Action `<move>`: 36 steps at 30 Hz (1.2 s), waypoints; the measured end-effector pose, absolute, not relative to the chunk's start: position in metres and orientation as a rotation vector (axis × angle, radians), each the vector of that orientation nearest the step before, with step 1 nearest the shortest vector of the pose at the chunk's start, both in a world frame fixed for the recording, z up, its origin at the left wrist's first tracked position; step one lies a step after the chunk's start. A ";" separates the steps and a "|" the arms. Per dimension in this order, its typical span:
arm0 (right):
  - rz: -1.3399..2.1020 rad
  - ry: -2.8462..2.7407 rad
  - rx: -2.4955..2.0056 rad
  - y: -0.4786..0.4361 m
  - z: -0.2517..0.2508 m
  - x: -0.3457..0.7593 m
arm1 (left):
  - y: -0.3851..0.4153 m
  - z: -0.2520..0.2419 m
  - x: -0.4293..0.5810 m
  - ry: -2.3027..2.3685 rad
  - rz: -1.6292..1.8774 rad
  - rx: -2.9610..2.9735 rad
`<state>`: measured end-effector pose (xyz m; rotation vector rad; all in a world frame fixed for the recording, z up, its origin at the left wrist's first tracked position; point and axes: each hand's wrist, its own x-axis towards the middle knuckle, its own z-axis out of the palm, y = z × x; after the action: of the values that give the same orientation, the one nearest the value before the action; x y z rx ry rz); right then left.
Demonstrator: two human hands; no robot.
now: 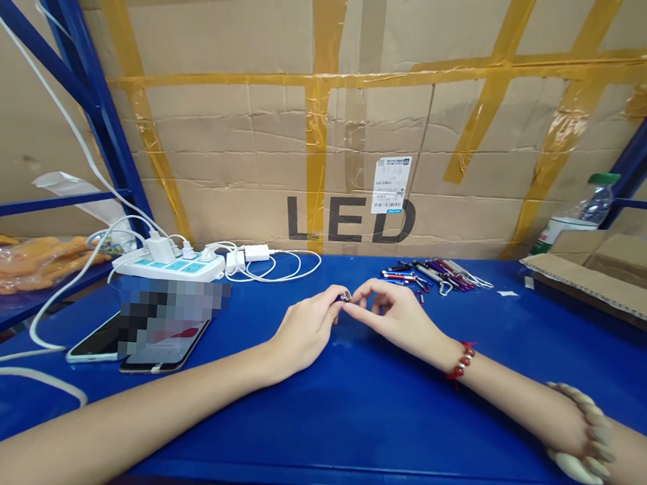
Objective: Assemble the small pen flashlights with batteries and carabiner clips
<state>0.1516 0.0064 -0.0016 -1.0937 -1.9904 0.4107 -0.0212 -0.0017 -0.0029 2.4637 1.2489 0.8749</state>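
Observation:
My left hand [307, 328] is closed around a small purple metal tube [342, 297], with its silvery end poking out between thumb and forefinger. Most of the tube is hidden in the fingers. From the right, my right hand [393, 310] meets it, thumb and forefinger pinched at the silvery end while the other fingers curl loosely. Whether a tiny part sits between those fingertips is too small to make out. Beyond my right hand lies a pile of slim coloured metal tubes [446, 275], several with carabiner clips.
A white power strip [172, 265] with plugs and white cables [277, 278] stands at the back left. Two phones [164, 346] lie before it on the blue table [344, 429]. At right are an open cardboard box [603, 273] and a bottle [597, 202]. A large taped carton [241, 148] forms the back.

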 end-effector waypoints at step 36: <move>0.875 -1.969 -0.764 0.015 0.005 0.168 | 0.000 -0.007 -0.023 0.997 0.841 2.593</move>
<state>0.1683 0.0155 0.0046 -0.7636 -1.9694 0.8749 -0.0231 0.0002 -0.0071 2.5925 0.9973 0.8405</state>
